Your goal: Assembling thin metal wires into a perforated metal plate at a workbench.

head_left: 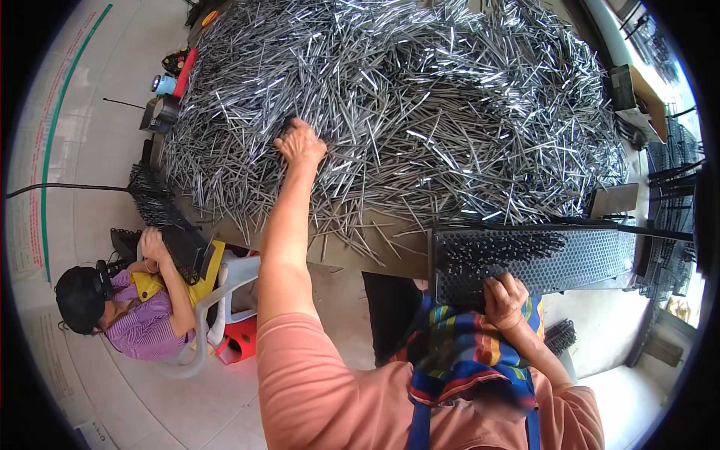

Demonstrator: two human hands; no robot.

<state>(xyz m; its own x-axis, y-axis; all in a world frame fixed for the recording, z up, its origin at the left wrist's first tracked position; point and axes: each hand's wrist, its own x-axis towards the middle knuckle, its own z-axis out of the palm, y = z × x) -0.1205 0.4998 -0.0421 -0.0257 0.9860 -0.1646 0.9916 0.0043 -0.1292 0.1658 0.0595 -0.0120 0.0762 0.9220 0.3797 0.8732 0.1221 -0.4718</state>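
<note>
A broad heap of thin silvery metal rods [465, 127] covers the table in front of me. My left hand [301, 144] is stretched out into the heap, its fingers curled down among the rods; what they grip is hidden. At the table's near edge on the right, a long dark tray full of round holes [585, 262] lies in front of my body. Dark rod ends [495, 251] fill many holes along its far left part. My right hand [504, 301] is closed at the tray's near edge, fingers bent over the holes; anything in them is too small to make out.
To the left, a co-worker [142, 315] in a purple striped shirt sits at another dark tray [187, 251]. A grey plastic chair [202, 315] and a red stool [238, 341] stand there. An open cardboard box [637, 105] and stacked dark racks [671, 187] are on the right.
</note>
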